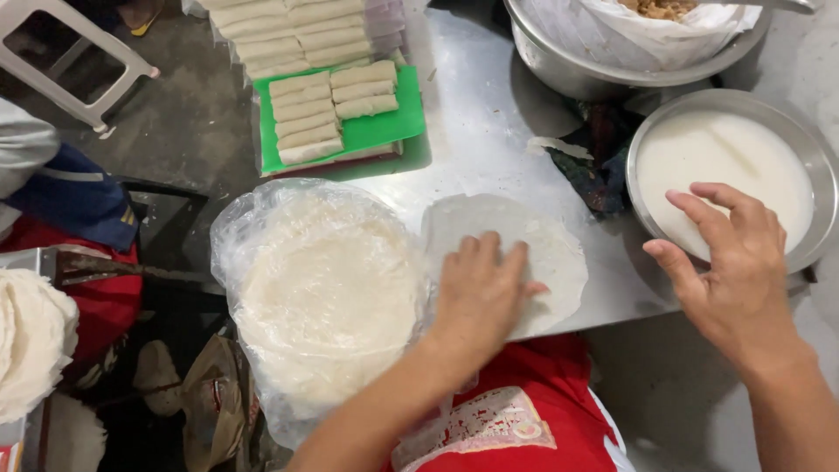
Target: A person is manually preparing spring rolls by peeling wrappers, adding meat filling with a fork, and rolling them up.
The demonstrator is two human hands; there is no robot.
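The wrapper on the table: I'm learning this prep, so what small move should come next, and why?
Probably dip the right hand fingertips into the bowl of white liquid. That hand hovers at the bowl's near rim with open fingers, holding nothing, while the left hand lies flat on the single wrapper, pinning it to the metal table. The wrapper looks bare.

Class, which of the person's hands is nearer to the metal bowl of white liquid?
Right. The right hand hovers over the rim of the metal bowl of white liquid; the left hand lies flat on a round wrapper, well aside.
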